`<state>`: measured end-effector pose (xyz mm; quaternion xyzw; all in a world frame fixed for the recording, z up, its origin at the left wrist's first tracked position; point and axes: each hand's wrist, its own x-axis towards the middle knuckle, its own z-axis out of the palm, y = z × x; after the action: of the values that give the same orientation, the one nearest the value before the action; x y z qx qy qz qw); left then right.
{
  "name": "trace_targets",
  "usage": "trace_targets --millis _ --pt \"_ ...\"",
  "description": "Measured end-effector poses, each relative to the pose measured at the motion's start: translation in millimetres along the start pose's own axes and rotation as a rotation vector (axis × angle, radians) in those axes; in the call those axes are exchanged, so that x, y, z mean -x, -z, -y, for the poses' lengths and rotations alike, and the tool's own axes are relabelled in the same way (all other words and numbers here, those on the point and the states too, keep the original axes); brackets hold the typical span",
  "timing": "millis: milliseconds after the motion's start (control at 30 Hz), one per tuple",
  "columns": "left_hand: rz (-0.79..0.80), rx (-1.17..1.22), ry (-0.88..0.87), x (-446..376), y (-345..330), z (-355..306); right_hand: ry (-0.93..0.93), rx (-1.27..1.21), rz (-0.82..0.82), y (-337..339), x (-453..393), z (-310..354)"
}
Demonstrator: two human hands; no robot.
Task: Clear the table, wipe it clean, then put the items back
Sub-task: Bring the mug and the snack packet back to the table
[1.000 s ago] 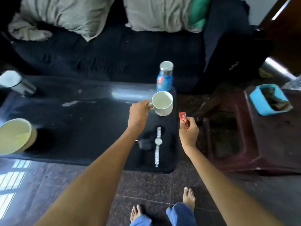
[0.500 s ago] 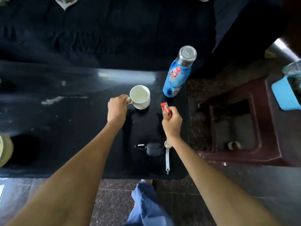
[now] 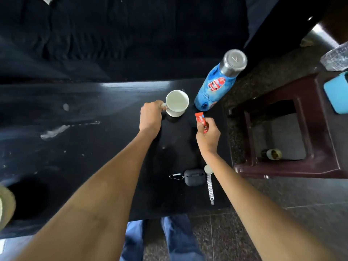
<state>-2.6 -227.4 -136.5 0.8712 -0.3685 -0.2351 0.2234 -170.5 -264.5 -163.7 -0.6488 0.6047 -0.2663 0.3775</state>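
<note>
My left hand (image 3: 150,116) grips the handle of a white mug (image 3: 177,103) that sits on the black table (image 3: 84,147). My right hand (image 3: 208,136) pinches a red coffee sachet (image 3: 201,121) just above the tabletop, right of the mug. A blue bottle (image 3: 216,85) with a silver cap stands at the table's far right corner. A dark earbud case (image 3: 194,177) with a carabiner and a silver watch (image 3: 210,182) lie near the front right edge, partly under my right forearm.
White smears (image 3: 54,131) mark the tabletop at left. A pale bowl (image 3: 5,204) shows at the left edge. A dark red plastic stool (image 3: 282,138) stands right of the table with a light blue container (image 3: 337,93) on it. A dark sofa (image 3: 113,34) runs behind.
I have stepped closer and the view tilted down over the table. The mug went from the air onto the tabletop beside the bottle, my left hand still on its handle. My right hand keeps the sachet.
</note>
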Motion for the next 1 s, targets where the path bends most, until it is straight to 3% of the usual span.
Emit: trace_targets --millis 600,800,1000 --pt "0.062 0.206 -0.029 -14.7 5.7 14.0 -0.086 -0.025 0.054 -37.1 22.4 16.0" --pt "0.041 0.229 0.062 -2.2 20.1 58.1 -0.182 -0.083 0.193 -68.9 41.8 36.3" --pt "0.014 0.228 0.095 0.1 27.8 90.8 -0.163 -0.042 0.194 -103.9 41.0 57.6"
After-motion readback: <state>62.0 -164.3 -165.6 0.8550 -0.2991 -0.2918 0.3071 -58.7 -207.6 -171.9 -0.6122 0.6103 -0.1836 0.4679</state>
